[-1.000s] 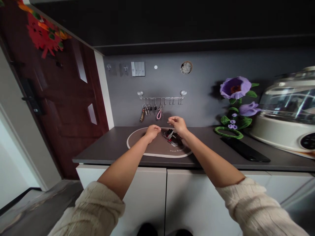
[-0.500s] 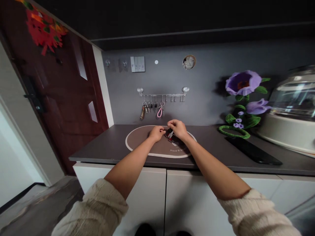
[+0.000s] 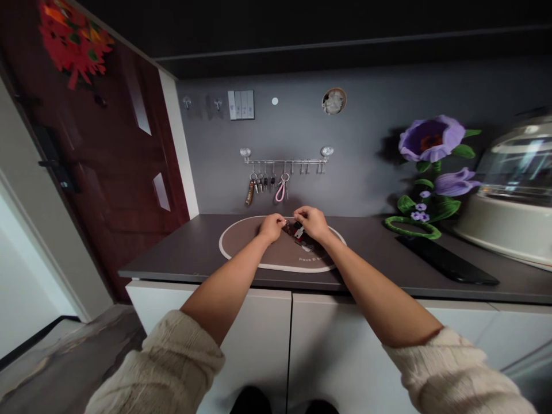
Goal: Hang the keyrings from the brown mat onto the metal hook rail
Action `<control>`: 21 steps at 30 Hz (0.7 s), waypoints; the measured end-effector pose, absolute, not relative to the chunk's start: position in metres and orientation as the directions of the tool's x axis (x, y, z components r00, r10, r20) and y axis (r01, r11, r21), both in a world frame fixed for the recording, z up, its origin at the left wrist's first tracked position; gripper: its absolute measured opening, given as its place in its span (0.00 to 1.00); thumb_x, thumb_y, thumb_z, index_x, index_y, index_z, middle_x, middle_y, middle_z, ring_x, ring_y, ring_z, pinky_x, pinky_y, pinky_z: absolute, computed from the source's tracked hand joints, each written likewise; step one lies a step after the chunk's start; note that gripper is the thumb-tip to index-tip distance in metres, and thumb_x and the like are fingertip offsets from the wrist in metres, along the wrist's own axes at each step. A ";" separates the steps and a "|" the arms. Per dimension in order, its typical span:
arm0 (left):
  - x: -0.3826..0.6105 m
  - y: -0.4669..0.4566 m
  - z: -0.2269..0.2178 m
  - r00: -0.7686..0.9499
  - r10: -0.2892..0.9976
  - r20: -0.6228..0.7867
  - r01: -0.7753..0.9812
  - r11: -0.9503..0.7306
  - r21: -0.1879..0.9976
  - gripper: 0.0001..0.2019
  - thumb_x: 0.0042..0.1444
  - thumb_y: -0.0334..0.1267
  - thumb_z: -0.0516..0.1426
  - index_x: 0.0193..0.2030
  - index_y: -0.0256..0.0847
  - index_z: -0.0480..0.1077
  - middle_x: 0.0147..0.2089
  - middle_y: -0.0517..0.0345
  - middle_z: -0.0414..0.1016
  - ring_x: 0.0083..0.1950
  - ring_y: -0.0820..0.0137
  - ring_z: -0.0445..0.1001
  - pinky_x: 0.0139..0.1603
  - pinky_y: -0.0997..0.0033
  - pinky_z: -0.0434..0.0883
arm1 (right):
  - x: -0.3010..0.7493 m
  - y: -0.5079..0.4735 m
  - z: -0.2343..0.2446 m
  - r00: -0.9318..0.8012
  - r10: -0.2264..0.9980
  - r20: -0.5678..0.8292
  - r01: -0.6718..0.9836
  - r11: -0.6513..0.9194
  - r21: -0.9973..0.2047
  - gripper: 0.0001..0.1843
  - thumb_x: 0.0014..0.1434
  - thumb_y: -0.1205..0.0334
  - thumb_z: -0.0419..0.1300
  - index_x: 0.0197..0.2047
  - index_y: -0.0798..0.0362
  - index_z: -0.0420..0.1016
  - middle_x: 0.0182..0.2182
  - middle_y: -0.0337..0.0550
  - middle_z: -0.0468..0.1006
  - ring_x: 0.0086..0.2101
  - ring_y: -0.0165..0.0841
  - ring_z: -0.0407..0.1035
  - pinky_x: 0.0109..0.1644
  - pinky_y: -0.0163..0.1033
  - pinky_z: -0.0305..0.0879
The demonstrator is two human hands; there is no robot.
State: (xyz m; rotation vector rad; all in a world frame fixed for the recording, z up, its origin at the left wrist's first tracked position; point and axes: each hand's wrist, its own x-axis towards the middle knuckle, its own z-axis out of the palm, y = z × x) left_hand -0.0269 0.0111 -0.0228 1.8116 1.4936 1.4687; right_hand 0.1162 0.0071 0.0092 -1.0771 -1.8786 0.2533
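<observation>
On the brown oval mat [image 3: 241,244] with a pale rim, a small cluster of keys [image 3: 299,233] with silver, black and red parts shows between my hands. My left hand [image 3: 271,229] is closed in a pinch at the cluster's left side, beside a small brownish piece. My right hand [image 3: 314,223] pinches with thumb and forefinger just above the keys and partly covers them. What sits between the fingertips of either hand is too small to make out.
A clear hook rail [image 3: 287,161] on the wall holds several keys [image 3: 260,184] and a pink loop keychain [image 3: 280,191]. At right are a black phone-like slab [image 3: 448,261], purple craft flowers [image 3: 432,141] and a white-based appliance [image 3: 504,224]. A dark overhang [image 3: 302,34] spans above.
My left hand has drawn slightly left, away from my right hand, showing more of the cluster. My right hand stays by the keys. The view has tilted down a little.
</observation>
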 end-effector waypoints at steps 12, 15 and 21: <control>-0.024 0.004 -0.010 -0.153 0.956 0.252 -0.131 -0.273 0.953 0.02 0.45 0.26 0.56 0.25 0.34 0.67 0.22 0.60 0.68 0.24 0.79 0.67 0.36 0.72 0.67 | 0.117 0.007 0.012 -0.180 0.777 0.604 0.528 0.594 -0.607 0.06 0.48 0.64 0.55 0.30 0.54 0.72 0.26 0.40 0.75 0.27 0.27 0.67 0.34 0.32 0.60; -0.024 0.001 -0.006 -0.125 0.961 0.248 -0.246 -0.273 0.930 0.01 0.45 0.27 0.56 0.26 0.33 0.67 0.24 0.59 0.69 0.26 0.79 0.68 0.39 0.70 0.67 | 0.115 0.003 0.014 -0.166 0.791 0.589 0.518 0.578 -0.631 0.07 0.47 0.63 0.55 0.30 0.54 0.72 0.26 0.40 0.75 0.27 0.27 0.67 0.35 0.32 0.61; -0.025 -0.002 -0.003 -0.094 0.958 0.271 -0.382 -0.287 0.879 0.03 0.43 0.28 0.59 0.28 0.33 0.69 0.27 0.58 0.71 0.29 0.79 0.69 0.45 0.68 0.67 | 0.113 0.002 0.014 -0.207 0.790 0.577 0.430 0.603 -0.672 0.09 0.48 0.59 0.56 0.30 0.54 0.72 0.26 0.39 0.75 0.27 0.27 0.67 0.34 0.32 0.61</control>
